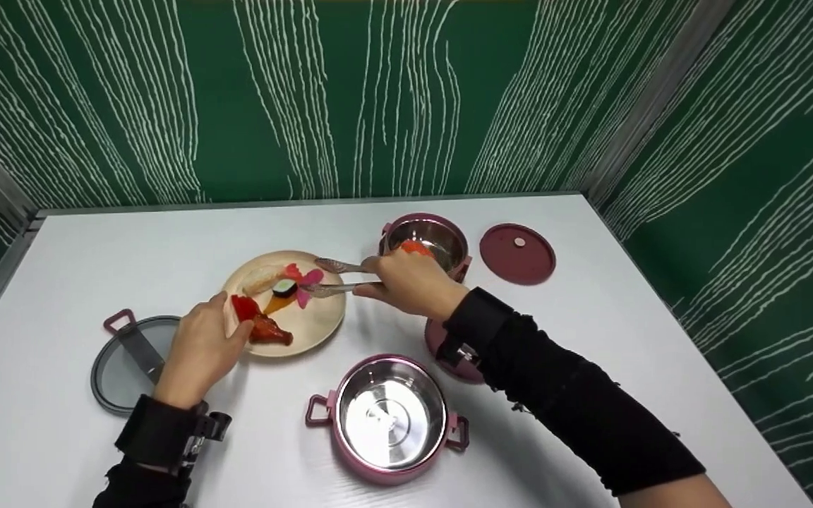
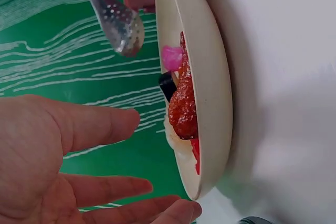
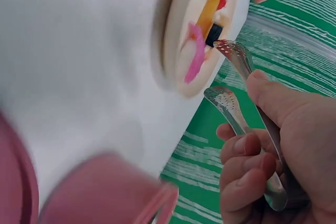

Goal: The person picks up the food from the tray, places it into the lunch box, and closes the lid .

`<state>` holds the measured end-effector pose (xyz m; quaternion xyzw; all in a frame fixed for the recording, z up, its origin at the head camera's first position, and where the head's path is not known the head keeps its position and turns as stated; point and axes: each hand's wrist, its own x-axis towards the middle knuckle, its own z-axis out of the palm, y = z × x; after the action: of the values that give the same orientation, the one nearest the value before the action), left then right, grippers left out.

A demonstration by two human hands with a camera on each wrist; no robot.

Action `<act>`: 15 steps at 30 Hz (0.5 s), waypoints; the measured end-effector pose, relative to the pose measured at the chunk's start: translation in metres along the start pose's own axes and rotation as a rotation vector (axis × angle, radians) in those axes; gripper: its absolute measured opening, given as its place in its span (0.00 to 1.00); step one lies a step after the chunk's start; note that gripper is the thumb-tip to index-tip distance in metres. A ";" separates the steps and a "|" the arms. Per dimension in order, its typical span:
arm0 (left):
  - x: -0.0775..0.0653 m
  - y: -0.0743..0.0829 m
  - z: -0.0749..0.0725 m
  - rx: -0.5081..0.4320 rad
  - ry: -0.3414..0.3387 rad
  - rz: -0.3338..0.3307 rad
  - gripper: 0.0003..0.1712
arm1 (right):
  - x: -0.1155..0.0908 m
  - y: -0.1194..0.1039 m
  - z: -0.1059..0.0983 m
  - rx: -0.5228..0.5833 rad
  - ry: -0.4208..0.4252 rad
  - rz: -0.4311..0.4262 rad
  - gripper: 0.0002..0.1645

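My right hand (image 1: 413, 283) grips a pair of metal tongs (image 1: 332, 288) with perforated ends. Their tips stand apart over the right part of a cream plate (image 1: 325, 317), pinching nothing that I can see. On the plate lie a glazed drumstick (image 1: 270, 330), a red piece (image 1: 243, 307), a dark-rimmed roll slice (image 1: 284, 287), a pink petal-shaped piece (image 1: 311, 279) and a pale, elongated piece (image 1: 260, 280). At the plate's left rim is my left hand (image 1: 202, 342), fingers extended in the left wrist view (image 2: 105, 156); firm contact is unclear.
Behind my right hand stands a pink pot (image 1: 464, 247) with an orange-red item (image 1: 417, 247) inside. A second pink pot (image 1: 385, 474) is in front. A maroon lid (image 1: 517, 254) lies right, another lid (image 1: 438, 342) is partly under my right forearm, and a grey lid (image 1: 110, 374) lies left.
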<state>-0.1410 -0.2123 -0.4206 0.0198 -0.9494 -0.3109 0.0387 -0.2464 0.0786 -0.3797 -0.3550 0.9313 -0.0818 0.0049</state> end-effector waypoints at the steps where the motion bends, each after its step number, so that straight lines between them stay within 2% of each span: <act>1: 0.000 0.000 0.001 0.000 -0.005 -0.003 0.38 | 0.001 -0.003 0.000 0.018 -0.011 0.003 0.25; 7: 0.003 -0.001 0.003 0.013 -0.058 -0.039 0.40 | 0.008 -0.007 0.003 0.030 -0.043 0.021 0.27; 11: 0.003 -0.002 0.004 0.013 -0.071 -0.047 0.40 | 0.013 0.000 0.004 0.018 -0.044 0.050 0.24; 15: 0.001 -0.005 0.004 0.009 -0.074 -0.054 0.41 | 0.018 0.008 0.006 0.025 -0.019 0.042 0.22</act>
<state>-0.1425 -0.2139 -0.4263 0.0339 -0.9508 -0.3081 -0.0050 -0.2645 0.0719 -0.3864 -0.3359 0.9374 -0.0898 0.0200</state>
